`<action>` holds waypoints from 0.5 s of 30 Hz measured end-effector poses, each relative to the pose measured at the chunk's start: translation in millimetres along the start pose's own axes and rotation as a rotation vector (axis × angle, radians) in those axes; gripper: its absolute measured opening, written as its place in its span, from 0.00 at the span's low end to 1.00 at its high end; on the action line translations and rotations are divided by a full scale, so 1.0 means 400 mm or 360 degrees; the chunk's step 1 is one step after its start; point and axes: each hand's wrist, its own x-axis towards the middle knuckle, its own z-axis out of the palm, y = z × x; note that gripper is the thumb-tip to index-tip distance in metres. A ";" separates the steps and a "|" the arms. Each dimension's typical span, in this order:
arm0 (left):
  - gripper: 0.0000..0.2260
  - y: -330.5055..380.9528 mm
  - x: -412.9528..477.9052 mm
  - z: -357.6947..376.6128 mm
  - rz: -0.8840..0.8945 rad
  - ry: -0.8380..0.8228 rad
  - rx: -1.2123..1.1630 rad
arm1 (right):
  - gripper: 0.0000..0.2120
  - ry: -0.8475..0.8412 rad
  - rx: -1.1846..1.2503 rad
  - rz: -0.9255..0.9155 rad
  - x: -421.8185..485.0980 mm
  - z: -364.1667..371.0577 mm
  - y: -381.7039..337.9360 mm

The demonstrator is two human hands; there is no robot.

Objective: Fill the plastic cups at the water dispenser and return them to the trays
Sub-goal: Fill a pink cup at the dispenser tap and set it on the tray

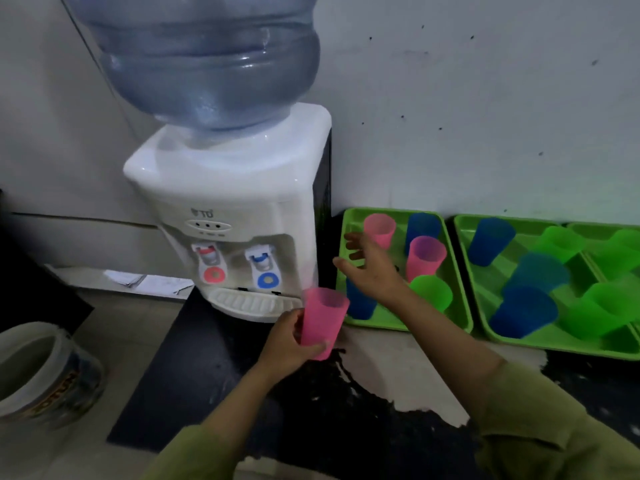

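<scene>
Water bottle [207,60]: at 11 o'clock, a big blue bottle stands upside down on the dispenser so that it feeds the taps.
Dispenser [228,188]: white, at 10 o'clock, backed against the wall with its drip grille facing me.
Far tray [561,349]: green, at 3 o'clock, holding blue and green cups.
Near tray [381,323]: green, at 4 o'clock, just beside the dispenser, I judge to keep each carry short.
Tub [45,372]: pale and open-topped, at 8 o'clock.
Right hand [367,265]: near centre toward 4 o'clock, fingers spread wide over the near tray, holding nothing.
Left hand [287,344]: at 6 o'clock, wrapped round the pink cup.
Pink cup [322,320]: upright, just in front of the drip grille. It looks empty to me, so filling probably comes next.
Blue tap [265,271]: nearest the cup, at its 11 o'clock.
Writing: the dispenser's logo and the tub's lettering are too blurred to read.
</scene>
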 end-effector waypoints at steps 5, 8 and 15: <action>0.30 -0.077 -0.001 -0.107 -0.0044 -0.0120 0.0024 | 0.27 0.0083 -0.0033 0.0064 -0.015 0.083 -0.033; 0.28 -0.105 0.007 -0.169 -0.0041 -0.0127 0.0004 | 0.25 0.0119 -0.0025 0.0085 -0.024 0.132 -0.050; 0.29 -0.147 0.045 -0.286 0.0025 -0.0071 0.0027 | 0.25 0.0218 0.0016 0.0230 -0.049 0.204 -0.067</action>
